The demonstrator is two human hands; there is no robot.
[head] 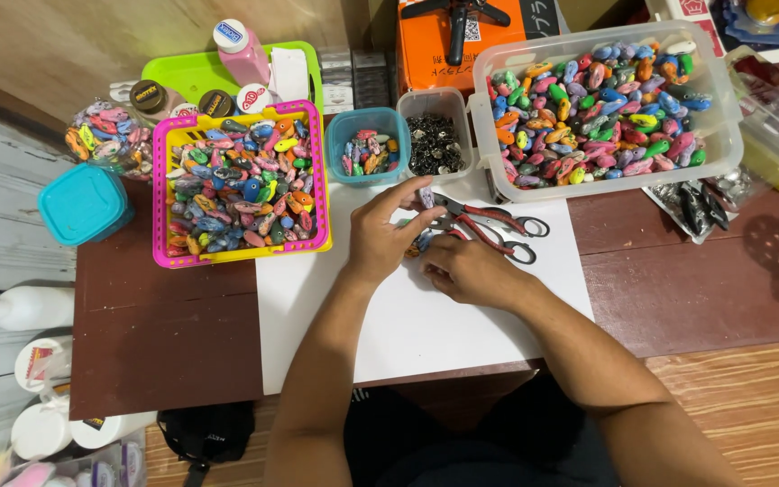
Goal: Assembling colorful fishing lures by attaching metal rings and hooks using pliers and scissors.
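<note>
The left hand (379, 236) pinched one small lilac oval bead (426, 196) upright in curled fingertips, while the right hand (466, 269) lay loosely curled over other beads, just near of one pair of red-handled metal pliers (484, 224) lying lengthwise left-to-right, handles right, on the white sheet (426, 334) at the worktop's (687, 289) middle.

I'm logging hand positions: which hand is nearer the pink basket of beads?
Left. The left hand is just right of the pink basket; the right hand lies farther right, beyond the left.
</note>
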